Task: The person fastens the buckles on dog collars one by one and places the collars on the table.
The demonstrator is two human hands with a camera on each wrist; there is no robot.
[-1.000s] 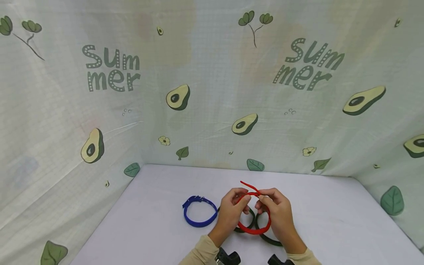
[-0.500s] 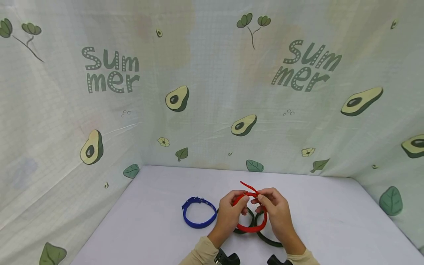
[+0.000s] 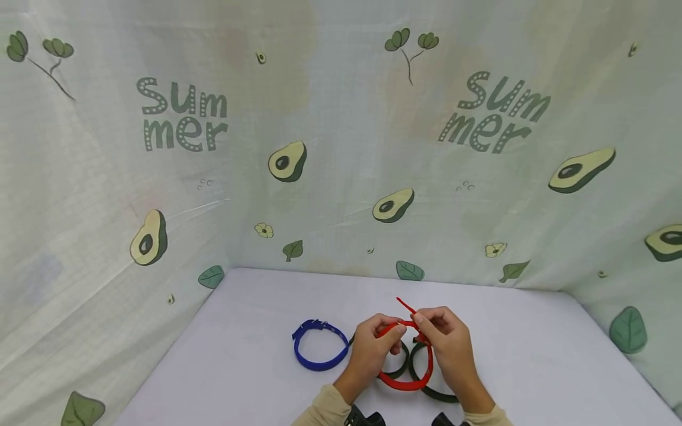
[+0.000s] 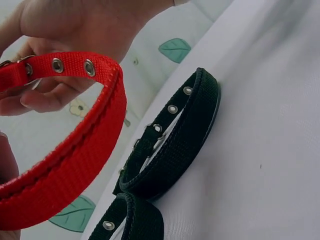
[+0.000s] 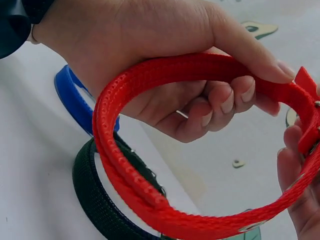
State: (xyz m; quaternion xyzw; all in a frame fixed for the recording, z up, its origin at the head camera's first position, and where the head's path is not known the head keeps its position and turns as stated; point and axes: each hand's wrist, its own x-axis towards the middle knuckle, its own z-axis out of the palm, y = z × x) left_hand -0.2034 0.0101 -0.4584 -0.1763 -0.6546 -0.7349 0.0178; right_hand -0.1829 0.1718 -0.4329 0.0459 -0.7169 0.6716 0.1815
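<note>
A red pet collar (image 3: 405,386) with metal eyelets hangs as a loop above the table, between both hands. My left hand (image 3: 370,350) pinches its left upper side between thumb and fingers; the right wrist view shows this red band (image 5: 150,192) passing under that thumb. At the upper right of the loop, my right hand (image 3: 452,349) pinches the strap, whose thin free end (image 3: 406,305) sticks up past the fingertips. In the left wrist view the eyelets (image 4: 58,65) lie near the right fingers. The buckle is partly hidden by fingers.
Two dark green collars (image 3: 439,396) lie on the white table (image 3: 250,355), below and behind the red one. To their left rests a buckled blue collar (image 3: 319,366). A cloth wall (image 3: 341,236) with avocado prints rises behind the table.
The strap's free end has shifted slightly right and shows less length above the fingers. The red loop hangs a little lower, and the head view has tilted slightly up.
</note>
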